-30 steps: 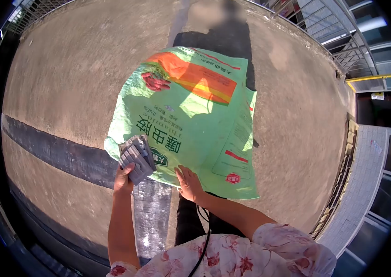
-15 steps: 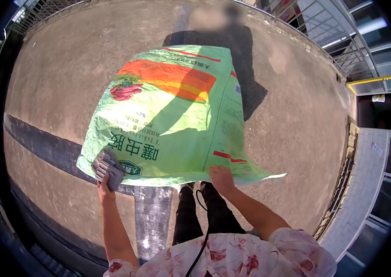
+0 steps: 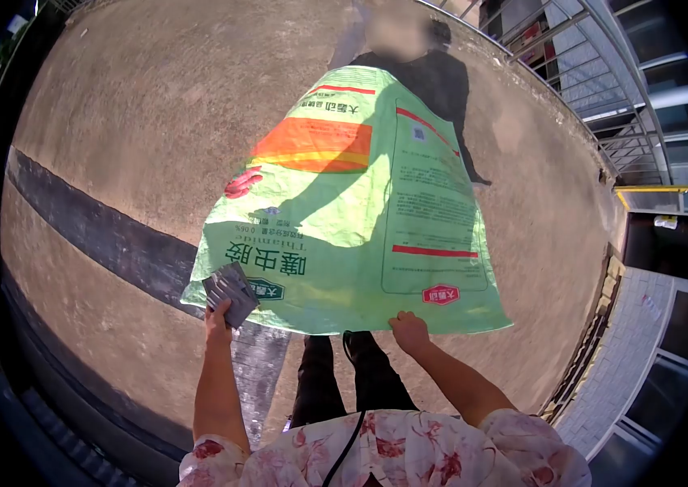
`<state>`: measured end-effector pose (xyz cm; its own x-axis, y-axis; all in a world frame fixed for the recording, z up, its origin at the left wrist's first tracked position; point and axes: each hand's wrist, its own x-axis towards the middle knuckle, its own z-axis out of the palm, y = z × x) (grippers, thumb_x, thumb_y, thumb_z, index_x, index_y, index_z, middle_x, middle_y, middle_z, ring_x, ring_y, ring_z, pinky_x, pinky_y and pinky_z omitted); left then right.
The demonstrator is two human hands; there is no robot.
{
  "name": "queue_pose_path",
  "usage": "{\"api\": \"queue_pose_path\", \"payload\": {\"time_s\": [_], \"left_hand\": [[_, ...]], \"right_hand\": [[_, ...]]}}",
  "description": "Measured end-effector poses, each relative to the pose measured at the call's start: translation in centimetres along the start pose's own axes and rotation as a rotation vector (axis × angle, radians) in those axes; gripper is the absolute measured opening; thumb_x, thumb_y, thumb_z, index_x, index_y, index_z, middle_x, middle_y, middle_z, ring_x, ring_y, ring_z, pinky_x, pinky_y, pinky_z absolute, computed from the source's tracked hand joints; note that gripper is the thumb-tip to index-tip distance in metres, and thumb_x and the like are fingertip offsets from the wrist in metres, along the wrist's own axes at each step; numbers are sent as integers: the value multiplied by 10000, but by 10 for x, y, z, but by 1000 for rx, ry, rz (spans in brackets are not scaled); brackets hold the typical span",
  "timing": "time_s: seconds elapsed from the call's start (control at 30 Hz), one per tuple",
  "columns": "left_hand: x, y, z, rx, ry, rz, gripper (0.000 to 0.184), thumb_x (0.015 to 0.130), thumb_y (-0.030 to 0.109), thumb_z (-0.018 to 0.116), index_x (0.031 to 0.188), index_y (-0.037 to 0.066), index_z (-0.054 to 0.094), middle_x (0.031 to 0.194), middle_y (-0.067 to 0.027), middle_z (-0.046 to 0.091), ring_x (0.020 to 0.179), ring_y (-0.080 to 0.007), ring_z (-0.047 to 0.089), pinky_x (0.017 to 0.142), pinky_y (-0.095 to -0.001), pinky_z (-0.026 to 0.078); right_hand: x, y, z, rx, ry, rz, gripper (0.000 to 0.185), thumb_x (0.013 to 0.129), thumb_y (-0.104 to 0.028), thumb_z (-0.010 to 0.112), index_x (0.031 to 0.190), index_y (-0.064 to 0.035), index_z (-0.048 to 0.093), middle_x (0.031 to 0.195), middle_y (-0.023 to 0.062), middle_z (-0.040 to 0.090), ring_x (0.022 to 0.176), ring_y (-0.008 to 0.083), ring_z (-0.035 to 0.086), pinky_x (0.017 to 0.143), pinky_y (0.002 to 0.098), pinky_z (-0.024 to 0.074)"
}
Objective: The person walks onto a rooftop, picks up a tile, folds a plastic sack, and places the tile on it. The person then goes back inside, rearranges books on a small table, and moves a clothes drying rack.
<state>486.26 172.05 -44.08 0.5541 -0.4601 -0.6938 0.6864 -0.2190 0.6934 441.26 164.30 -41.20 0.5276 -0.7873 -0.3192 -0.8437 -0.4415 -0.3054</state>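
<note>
A large green printed woven sack (image 3: 344, 284) hangs spread out in front of me, its orange panel and upside-down lettering facing up. My right hand (image 3: 410, 331) is closed on the sack's near edge, right of the middle. At the sack's near left corner, my left hand (image 3: 218, 318) is closed on a grey, layered, folded-looking piece (image 3: 232, 294). That piece lies over the green sheet, and the fingers under it are partly hidden. Whether the left hand also pinches the sack's edge, I cannot tell.
Concrete ground (image 3: 141, 97) surrounds me, crossed by a dark strip (image 3: 108, 239) on the left. A metal railing (image 3: 603, 89) rises at the upper right. A tiled wall (image 3: 616, 349) with windows runs along the right. A dark cord (image 3: 349, 446) hangs down my front.
The sack has swung right and spread flatter, showing more of its right printed panel. Both hands have shifted slightly right and down in view, keeping their holds.
</note>
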Motion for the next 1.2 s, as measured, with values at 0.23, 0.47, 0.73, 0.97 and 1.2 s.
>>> {"api": "queue_pose_path", "payload": {"time_s": [0.23, 0.47, 0.73, 0.97, 1.2], "left_hand": [[13, 23, 13, 102, -66, 25, 456, 684, -49, 629, 1110, 36, 492, 974, -76, 573, 853, -217, 586, 745, -325, 502], [21, 19, 13, 155, -90, 51, 473, 678, -49, 635, 1118, 47, 492, 965, -68, 575, 856, -213, 582, 746, -326, 499], [8, 37, 35, 174, -167, 42, 447, 684, -28, 644, 1098, 43, 491, 987, -65, 568, 875, -200, 572, 766, -312, 485], [12, 35, 49, 198, -182, 39, 425, 674, -20, 660, 1070, 35, 514, 963, -65, 580, 853, -186, 577, 766, -300, 482], [11, 8, -16, 262, -46, -9, 447, 682, -36, 640, 1098, 38, 494, 974, -66, 577, 869, -196, 578, 750, -304, 493]], "right_hand": [[-13, -28, 47, 195, -178, 132, 106, 733, -120, 471, 740, -78, 568, 788, 130, 525, 750, 327, 554, 637, 429, 471], [-6, -35, 74, 176, -363, 199, 138, 734, -113, 482, 835, -53, 553, 892, 171, 552, 831, 352, 560, 694, 441, 464], [-12, -42, 100, 181, -501, 165, 240, 733, -188, 566, 912, -30, 536, 919, 172, 546, 853, 343, 572, 705, 428, 481], [-9, -30, 118, 204, -610, 82, 237, 754, -173, 526, 948, -38, 542, 944, 165, 543, 892, 347, 560, 763, 424, 465], [-21, -23, 97, 319, -633, 147, 267, 767, -180, 462, 995, -76, 552, 1036, 162, 540, 981, 320, 527, 823, 411, 433]]}}
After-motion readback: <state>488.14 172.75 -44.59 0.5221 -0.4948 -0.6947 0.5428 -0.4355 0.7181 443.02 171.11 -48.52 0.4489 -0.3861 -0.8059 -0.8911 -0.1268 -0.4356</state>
